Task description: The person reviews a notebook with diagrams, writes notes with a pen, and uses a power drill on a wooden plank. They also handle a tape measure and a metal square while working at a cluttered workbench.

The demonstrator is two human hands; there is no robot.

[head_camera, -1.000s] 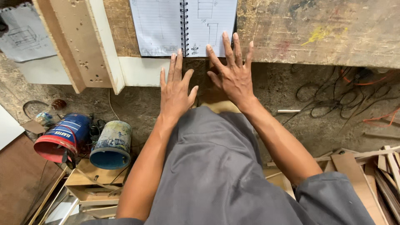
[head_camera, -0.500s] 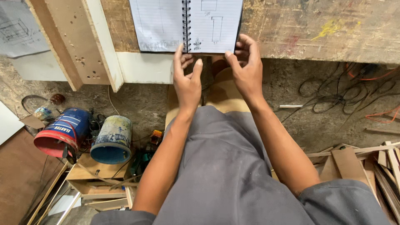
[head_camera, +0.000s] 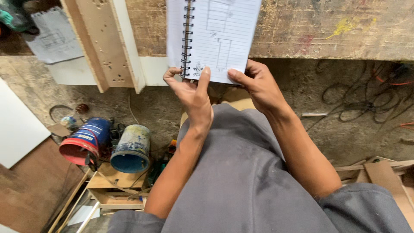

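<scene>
Holding a spiral-bound notebook (head_camera: 215,34) open at its bottom edge, both hands closed on it. Left hand (head_camera: 192,92) pinching near the black wire spine, thumb pressed flat on the lined page, fingers curled behind. Right hand (head_camera: 258,84) gripping the lower right corner, thumb on top of the paper, remaining fingers tucked underneath and out of sight. Lifted up in front of the worn wooden table (head_camera: 327,30), overlapping its scarred, paint-flecked edge. White ruled pages, a pencil sketch of tall rectangular shapes on the right-hand page, a small dark emblem printed near the bottom by the coil. Top of the notebook cut off by the frame.

Lying across the table at left, a pale board (head_camera: 101,43) dotted with drilled holes, beside a loose sheet of paper (head_camera: 56,36) with a drawing. Below on the dusty floor, a red-rimmed blue paint can (head_camera: 84,140) and a paint-smeared blue bucket (head_camera: 131,149) tipped on their sides, just beside each other. Tangled black cables (head_camera: 366,97) on the floor at right. Wearing a grey shirt (head_camera: 246,181).
</scene>
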